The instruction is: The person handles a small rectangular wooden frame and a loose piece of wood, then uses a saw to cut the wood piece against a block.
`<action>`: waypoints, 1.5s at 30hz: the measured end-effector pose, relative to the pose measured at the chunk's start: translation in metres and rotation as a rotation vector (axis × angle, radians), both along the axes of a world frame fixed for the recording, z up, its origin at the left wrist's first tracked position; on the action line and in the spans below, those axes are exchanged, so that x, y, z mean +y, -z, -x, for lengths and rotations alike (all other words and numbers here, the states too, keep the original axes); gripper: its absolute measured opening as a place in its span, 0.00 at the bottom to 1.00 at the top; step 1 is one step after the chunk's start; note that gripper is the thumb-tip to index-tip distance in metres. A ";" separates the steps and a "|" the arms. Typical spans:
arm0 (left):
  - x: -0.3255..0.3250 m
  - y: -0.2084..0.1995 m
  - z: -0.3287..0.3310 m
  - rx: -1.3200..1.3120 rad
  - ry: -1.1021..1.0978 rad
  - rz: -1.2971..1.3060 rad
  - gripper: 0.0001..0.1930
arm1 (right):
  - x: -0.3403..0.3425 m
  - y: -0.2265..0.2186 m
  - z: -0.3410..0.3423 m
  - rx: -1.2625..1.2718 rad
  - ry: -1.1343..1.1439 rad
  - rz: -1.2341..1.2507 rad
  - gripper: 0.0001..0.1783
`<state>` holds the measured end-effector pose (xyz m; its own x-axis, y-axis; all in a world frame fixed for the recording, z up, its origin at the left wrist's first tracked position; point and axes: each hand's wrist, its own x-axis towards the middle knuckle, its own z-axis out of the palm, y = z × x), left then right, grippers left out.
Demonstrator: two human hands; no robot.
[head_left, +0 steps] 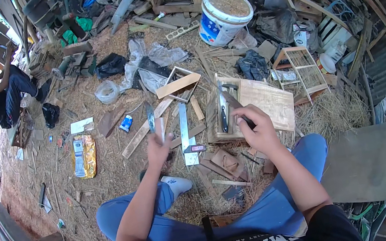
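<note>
My left hand (pixel 158 148) is closed around a slim upright piece with a pale lower part (pixel 160 127). A narrow grey-blue blade (pixel 150 115) rises beside it; whether the two are one tool I cannot tell. My right hand (pixel 258 126) grips the dark handle of a knife-like tool (pixel 232 99), its brownish blade slanting up and left over a wooden box (pixel 266 103). A second knife with a black handle (pixel 225 121) lies at that box's left side. Between my hands, a long metal ruler (pixel 184 127) rests on the ground with a small dark device (pixel 194 148) across it.
Wood scraps and shavings cover the ground. A white-and-blue bucket (pixel 225 15) stands ahead, near a slatted wooden frame (pixel 300 72). Left lie a gold packet (pixel 85 156) and a small blue tube (pixel 126 123). A seated person (pixel 5 95) is at far left; a grey board (pixel 376 161) lies right.
</note>
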<state>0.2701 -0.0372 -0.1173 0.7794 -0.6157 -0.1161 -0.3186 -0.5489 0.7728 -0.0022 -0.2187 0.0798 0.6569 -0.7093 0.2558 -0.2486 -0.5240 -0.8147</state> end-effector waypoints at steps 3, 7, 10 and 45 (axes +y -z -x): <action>-0.011 -0.007 0.009 -0.032 0.097 0.060 0.34 | 0.000 -0.011 0.011 0.027 0.059 -0.026 0.11; -0.041 -0.034 0.042 -0.001 0.273 0.145 0.31 | -0.009 -0.011 0.045 -0.114 0.222 -0.114 0.09; -0.073 -0.057 0.060 -0.039 0.358 0.133 0.30 | -0.014 -0.023 0.075 -0.202 0.358 -0.361 0.08; -0.362 -0.023 0.289 -0.866 0.924 0.034 0.53 | -0.021 -0.015 0.309 -0.388 0.886 -0.371 0.10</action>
